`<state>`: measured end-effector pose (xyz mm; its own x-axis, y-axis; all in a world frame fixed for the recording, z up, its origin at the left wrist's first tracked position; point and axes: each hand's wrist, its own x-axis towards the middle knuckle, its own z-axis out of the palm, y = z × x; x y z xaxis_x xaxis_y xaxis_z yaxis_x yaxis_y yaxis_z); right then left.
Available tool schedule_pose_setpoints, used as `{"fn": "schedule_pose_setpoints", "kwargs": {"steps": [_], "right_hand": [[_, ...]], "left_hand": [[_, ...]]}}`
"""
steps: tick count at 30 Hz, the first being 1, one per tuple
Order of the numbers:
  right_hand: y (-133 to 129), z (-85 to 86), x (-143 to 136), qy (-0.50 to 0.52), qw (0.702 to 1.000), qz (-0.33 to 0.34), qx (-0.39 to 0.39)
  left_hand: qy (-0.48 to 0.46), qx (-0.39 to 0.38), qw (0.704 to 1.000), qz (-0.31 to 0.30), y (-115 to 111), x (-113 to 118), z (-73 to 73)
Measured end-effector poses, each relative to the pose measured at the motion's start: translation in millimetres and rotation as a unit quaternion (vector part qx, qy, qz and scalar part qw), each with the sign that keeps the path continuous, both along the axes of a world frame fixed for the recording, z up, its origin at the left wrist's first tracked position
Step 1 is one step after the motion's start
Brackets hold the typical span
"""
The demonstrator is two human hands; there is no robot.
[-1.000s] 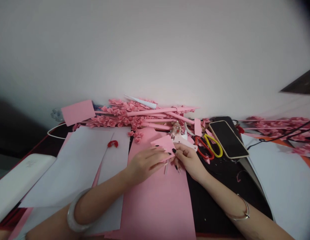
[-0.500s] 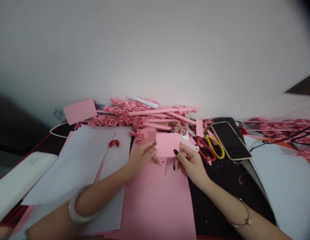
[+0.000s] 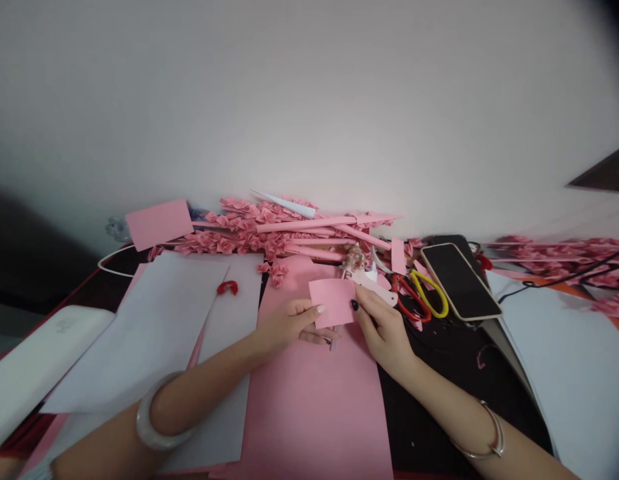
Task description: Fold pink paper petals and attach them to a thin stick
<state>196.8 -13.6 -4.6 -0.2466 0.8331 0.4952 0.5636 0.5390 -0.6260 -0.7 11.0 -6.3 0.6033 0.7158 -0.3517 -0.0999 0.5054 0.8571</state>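
A small pink paper piece [image 3: 333, 303] is held up between both hands, above a large pink sheet [image 3: 319, 413]. My left hand [image 3: 289, 325] pinches its left edge, thumb in front and fingers behind and below. At the upper right edge, my right hand [image 3: 384, 323] grips the same piece between thumb and fingers. Just below the piece, a thin pale strip [image 3: 334, 341] shows by my left fingertips. Behind the hands sits a small shell-like ornament [image 3: 354, 258].
Red scissors [image 3: 413, 300], yellow scissors handles [image 3: 432, 292] and a phone [image 3: 462, 281] lie right of the hands. Pink paper flowers [image 3: 239, 233] line the wall. White sheets [image 3: 139, 327] and a white device [image 3: 44, 360] are at the left, more white sheets [image 3: 569, 360] at the right.
The small pink piece has tilted and moved slightly lower. My left thumb now reaches farther onto its front, and my right fingers have drawn up from beneath it to its edge.
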Motion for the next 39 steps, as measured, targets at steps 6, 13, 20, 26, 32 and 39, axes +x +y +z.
{"fn": "schedule_pose_setpoints", "kwargs": {"steps": [6, 13, 20, 26, 32, 39], "right_hand": [[0.1, -3.1, 3.3, -0.063, 0.996, 0.037, 0.058], [-2.9, 2.6, 2.0, -0.117, 0.986, 0.113, 0.046], [-3.2, 5.7, -0.7, -0.151, 0.976, 0.145, 0.058], [-3.0, 8.7, -2.4, -0.165, 0.972, 0.155, 0.066], [-2.5, 5.7, -1.8, -0.170, 0.969, 0.168, 0.057], [-3.1, 4.6, -2.2, -0.168, 0.968, 0.176, 0.057]], "left_hand": [[0.002, -0.014, 0.999, -0.029, 1.9, -1.4, 3.2], [-0.044, -0.058, 0.997, 0.009, 2.7, -3.3, -0.3], [-0.054, -0.062, 0.997, 0.011, 3.4, -1.3, 1.4], [-0.047, -0.054, 0.997, 0.024, 3.1, -2.1, -1.0], [-0.028, -0.050, 0.998, 0.030, 3.0, -2.2, -0.8], [-0.028, -0.030, 0.999, 0.008, 3.6, -1.8, -2.6]]}}
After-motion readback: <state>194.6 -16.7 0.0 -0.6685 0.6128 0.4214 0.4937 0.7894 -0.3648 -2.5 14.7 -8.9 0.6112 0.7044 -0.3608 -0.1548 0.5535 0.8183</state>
